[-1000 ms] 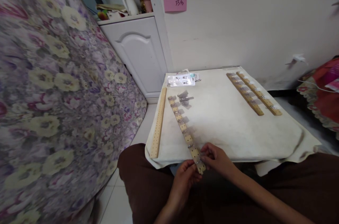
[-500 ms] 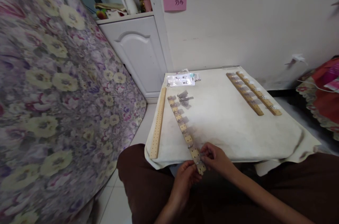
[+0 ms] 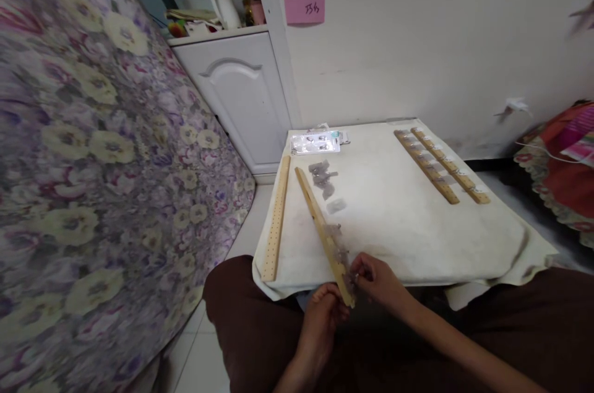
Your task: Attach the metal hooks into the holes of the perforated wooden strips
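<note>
A perforated wooden strip point(image 3: 320, 226) slants across the left part of the table, tilted up on its edge, with small translucent grey pieces point(image 3: 340, 250) hanging along its right side. My left hand point(image 3: 322, 312) is closed at its near end, fingers curled round the edge just past the table. Opposite, my right hand point(image 3: 374, 281) pinches one of the small grey pieces against the strip; the fingers partly hide it. A small heap of similar grey pieces point(image 3: 322, 177) lies beside the strip's far end. To the left rests a bare perforated wooden strip point(image 3: 277, 220).
Two wooden strips with small pieces attached, one point(image 3: 427, 167) beside the other point(image 3: 450, 165), lie at the table's right. Clear packaging point(image 3: 315, 142) sits at the back left of the cloth-covered table point(image 3: 394, 226). A floral curtain point(image 3: 116, 195) hangs on the left.
The wooden strip has been rolled from its holed face onto its edge, so its pieces now hang to the right. Both hands stay near its close end.
</note>
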`<state>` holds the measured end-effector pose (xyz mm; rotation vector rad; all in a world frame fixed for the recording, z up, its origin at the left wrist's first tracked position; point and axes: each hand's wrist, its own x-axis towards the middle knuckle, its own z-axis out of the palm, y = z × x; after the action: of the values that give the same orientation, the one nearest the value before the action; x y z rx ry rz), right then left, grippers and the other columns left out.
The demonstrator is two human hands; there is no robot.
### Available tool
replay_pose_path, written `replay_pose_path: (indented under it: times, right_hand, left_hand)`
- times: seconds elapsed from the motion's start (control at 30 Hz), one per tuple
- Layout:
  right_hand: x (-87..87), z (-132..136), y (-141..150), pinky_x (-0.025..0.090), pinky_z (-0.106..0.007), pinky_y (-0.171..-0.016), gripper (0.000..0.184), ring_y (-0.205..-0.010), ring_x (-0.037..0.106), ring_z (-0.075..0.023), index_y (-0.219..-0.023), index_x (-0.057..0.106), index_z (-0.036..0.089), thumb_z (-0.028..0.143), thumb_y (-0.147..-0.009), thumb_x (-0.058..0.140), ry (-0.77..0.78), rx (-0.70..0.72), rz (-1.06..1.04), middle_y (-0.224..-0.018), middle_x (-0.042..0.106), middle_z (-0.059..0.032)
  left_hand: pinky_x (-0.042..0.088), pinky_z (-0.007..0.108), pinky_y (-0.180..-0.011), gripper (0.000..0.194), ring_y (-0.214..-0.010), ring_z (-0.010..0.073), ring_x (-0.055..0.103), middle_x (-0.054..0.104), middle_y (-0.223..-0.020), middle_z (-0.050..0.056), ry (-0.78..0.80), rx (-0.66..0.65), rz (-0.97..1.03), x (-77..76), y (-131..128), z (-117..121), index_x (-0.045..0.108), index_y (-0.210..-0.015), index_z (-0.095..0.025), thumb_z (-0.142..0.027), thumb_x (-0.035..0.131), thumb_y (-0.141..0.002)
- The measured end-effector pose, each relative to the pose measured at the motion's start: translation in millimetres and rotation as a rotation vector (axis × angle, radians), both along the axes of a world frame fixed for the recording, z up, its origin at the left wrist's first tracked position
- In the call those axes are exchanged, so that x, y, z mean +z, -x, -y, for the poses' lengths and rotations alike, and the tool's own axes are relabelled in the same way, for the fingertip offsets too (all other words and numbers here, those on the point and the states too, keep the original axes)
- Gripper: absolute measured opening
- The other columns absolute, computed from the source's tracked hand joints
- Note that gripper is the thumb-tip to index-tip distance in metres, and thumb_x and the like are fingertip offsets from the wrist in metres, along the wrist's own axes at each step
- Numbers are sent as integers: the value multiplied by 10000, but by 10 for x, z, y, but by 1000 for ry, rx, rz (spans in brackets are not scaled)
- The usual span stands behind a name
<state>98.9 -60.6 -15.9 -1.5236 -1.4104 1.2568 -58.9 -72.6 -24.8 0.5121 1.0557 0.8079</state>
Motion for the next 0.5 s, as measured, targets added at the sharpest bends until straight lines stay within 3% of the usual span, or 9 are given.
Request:
replay_pose_path:
  times: [0.27, 0.5]
  right_hand:
    - [85, -64, -34, 312, -212, -503, 117, -538, 456, -113, -713, 517, 190, 92, -665, 475, -141, 12, 245, -559, 484, 51]
    - [110, -74, -5, 324, -214, -535, 125, -568, 467, -118, -769, 536, 189, 120, -682, 478, -134, 22, 220, -585, 500, 47]
  left_hand:
    - [399, 225, -559, 110, -559, 115, 561, 614, -611, -11, 27, -1, 89, -11, 14, 13, 571, -664, -173, -194, 598, -560]
    - [438, 262, -641, 326, -695, 158, 620, 670, -824, 67, -10, -3, 171, 114, 81, 58, 615, -880, -131, -406, 679, -718]
